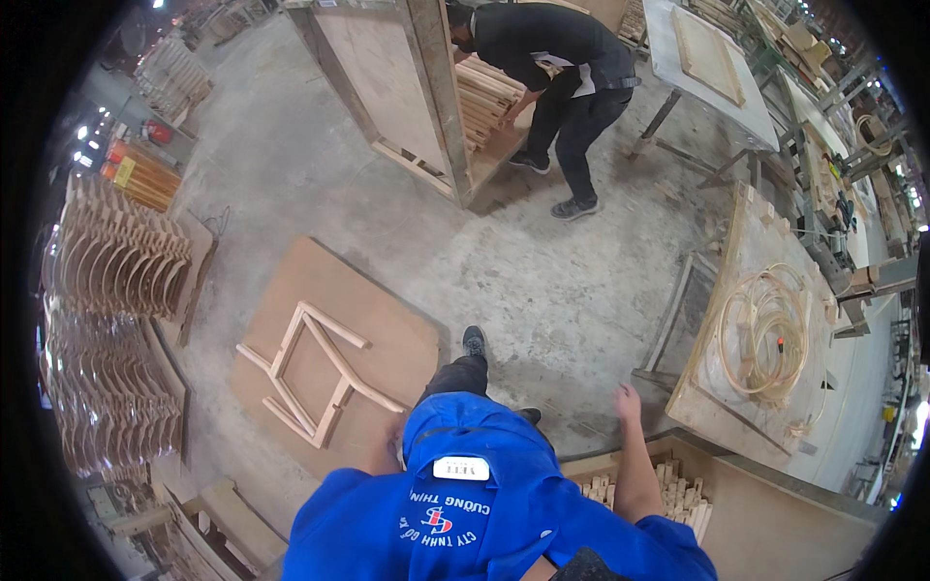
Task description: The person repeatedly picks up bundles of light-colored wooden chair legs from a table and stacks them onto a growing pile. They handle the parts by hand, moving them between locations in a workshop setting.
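Observation:
A pale wooden chair frame (339, 363) with angled legs lies on a brown board (281, 281) on the floor to my left front. My left hand (397, 428) hangs low beside my body, close to the near end of that frame; its fingers are mostly hidden, and I cannot see whether it touches the wood. Out to my right, my right hand (628, 399) is held over the floor with nothing in it, its fingers loosely apart. Below that forearm, several wooden sticks (683, 494) stand bundled in a wooden bin (756, 494).
Ahead, a co-worker (562, 68) bends into a tall wooden rack (436, 87) holding wooden slats (484, 97). Stacks of curved wooden parts (121, 252) line the left. A coiled hose (765, 334) lies on a tilted panel (712, 378) at right. A white-topped table (712, 73) stands far right.

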Action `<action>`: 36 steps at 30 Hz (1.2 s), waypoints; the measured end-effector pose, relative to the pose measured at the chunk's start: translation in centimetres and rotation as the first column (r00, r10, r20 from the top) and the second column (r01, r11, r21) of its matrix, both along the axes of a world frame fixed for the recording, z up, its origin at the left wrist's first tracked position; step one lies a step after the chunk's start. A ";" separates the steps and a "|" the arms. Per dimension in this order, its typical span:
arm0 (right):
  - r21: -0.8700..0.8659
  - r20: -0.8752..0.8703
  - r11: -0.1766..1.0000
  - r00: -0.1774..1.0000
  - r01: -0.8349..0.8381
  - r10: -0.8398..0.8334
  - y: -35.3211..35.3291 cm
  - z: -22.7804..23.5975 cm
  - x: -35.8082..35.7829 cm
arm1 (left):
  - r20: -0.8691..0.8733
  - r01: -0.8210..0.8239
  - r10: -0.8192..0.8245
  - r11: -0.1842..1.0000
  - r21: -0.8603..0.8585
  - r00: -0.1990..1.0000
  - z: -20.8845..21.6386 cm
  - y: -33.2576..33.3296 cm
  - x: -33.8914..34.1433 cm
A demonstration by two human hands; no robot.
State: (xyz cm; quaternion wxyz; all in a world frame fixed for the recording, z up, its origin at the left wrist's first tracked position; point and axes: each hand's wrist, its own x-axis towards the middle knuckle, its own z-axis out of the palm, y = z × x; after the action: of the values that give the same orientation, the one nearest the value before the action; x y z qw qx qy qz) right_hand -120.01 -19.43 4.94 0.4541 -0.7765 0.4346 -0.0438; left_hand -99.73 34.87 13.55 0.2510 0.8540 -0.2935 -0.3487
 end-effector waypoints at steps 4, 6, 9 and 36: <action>0.423 -0.050 0.879 0.962 -0.222 0.267 13.0 2.1 17.2 | -0.058 -0.549 0.546 0.833 -0.067 0.835 -0.2 2.8 1.2; 0.314 -0.042 0.862 0.902 -0.397 0.430 14.2 3.8 22.3 | -0.098 -0.628 0.621 0.758 -0.177 0.777 -1.2 -0.1 6.7; 0.296 -0.089 0.762 0.777 -0.576 0.623 18.0 6.4 27.8 | -0.223 -0.565 0.573 0.819 0.102 0.789 -0.5 -0.6 15.8; 0.391 -0.109 0.786 0.825 -0.478 0.555 0.5 0.2 54.4 | -0.295 -0.728 0.745 0.659 0.188 0.599 3.9 -12.8 36.1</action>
State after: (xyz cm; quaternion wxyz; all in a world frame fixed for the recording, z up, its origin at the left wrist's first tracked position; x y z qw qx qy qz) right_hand -65.59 -18.93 5.17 0.5276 -0.7732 0.2519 0.2456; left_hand -63.58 22.11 17.41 0.3994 0.8286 0.1419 -0.3656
